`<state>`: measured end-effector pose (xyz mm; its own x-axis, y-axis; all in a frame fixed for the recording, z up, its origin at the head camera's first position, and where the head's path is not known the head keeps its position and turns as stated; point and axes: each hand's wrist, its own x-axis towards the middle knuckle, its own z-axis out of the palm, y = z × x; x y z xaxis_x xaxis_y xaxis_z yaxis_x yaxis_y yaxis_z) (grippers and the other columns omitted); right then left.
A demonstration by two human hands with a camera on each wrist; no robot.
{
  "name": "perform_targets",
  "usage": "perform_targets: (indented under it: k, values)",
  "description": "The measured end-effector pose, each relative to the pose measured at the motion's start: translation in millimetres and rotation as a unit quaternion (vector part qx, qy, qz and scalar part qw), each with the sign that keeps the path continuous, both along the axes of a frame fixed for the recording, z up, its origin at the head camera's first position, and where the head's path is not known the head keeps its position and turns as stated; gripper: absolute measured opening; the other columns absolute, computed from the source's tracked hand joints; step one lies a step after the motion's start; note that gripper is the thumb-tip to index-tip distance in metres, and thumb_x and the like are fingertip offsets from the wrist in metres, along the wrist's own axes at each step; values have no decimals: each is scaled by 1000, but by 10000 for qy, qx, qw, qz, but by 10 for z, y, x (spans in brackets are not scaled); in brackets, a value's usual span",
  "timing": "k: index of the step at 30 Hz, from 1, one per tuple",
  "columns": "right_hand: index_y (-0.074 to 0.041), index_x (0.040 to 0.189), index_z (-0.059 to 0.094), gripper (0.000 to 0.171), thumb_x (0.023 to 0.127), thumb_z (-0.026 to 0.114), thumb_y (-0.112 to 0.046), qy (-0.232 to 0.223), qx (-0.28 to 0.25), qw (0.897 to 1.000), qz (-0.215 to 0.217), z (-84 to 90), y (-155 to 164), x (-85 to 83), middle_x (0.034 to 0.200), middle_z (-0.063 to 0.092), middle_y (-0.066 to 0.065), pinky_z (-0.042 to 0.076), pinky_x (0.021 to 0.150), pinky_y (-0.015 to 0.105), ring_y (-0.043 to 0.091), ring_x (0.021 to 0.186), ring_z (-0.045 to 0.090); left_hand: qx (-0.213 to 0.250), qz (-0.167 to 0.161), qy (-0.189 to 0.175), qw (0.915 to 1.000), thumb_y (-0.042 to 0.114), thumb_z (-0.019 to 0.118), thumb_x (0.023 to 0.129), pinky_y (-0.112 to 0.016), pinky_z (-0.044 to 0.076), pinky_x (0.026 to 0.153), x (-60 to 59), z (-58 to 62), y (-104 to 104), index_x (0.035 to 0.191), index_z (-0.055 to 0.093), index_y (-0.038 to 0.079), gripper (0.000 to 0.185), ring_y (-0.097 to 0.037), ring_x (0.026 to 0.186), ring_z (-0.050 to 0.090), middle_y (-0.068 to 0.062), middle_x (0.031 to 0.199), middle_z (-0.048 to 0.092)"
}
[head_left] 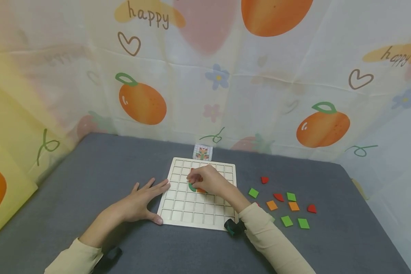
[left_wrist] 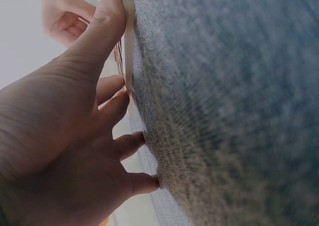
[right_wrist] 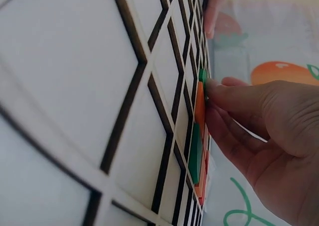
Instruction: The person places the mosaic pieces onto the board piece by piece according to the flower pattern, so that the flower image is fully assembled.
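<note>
A wooden grid board (head_left: pixel 191 211) lies on the grey table. My left hand (head_left: pixel 147 198) rests flat beside it, thumb at the board's front left corner and fingers along its left edge (left_wrist: pixel 128 47). My right hand (head_left: pixel 201 178) hovers over the upper middle of the board, and its fingertips (right_wrist: pixel 212 89) touch an orange piece (right_wrist: pixel 200 109) seated in a cell. A green piece (right_wrist: pixel 195 149) sits right next to it; the same green piece (head_left: pixel 191 187) peeks out under the hand in the head view. More coloured pieces lie hidden beneath my palm.
Several loose green, orange and red tiles (head_left: pixel 287 205) are scattered on the table right of the board. A small pattern card (head_left: pixel 203 152) leans at the board's far edge. A printed fabric backdrop (head_left: pixel 205 76) walls the table on three sides.
</note>
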<state>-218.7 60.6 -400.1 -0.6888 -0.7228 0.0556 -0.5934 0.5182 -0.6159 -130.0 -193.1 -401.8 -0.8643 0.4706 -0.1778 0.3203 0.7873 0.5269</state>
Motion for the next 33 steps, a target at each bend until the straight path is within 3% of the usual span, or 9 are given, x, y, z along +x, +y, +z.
perform_targets:
  k: [12, 21, 33]
  values:
    - [-4, 111, 71, 22, 90, 70, -5, 329, -71, 9994, -83, 97, 149, 58, 93, 71, 1, 52, 79, 24, 12, 88, 66, -54, 25, 18, 10000, 48, 85, 65, -77, 3, 103, 7, 11, 22, 154, 32, 10, 110, -50, 145, 12, -13, 160, 25]
    - [-2, 111, 72, 24, 88, 71, -4, 348, -316, 9980, -431, 194, 568, 66, 93, 71, 3, 54, 78, 27, 13, 86, 64, -8, 6, 94, 10000, 47, 85, 64, -77, 3, 103, 11, 11, 25, 153, 33, 9, 110, -51, 144, 12, -13, 160, 26]
    - [-4, 111, 71, 23, 88, 72, -7, 463, 72, 9934, -1047, 145, 1159, 114, 96, 71, 1, 54, 77, 30, 14, 87, 64, 99, -2, 42, 9999, 49, 84, 65, -76, 2, 104, 15, 14, 7, 154, 32, 8, 110, -50, 145, 10, -14, 160, 24]
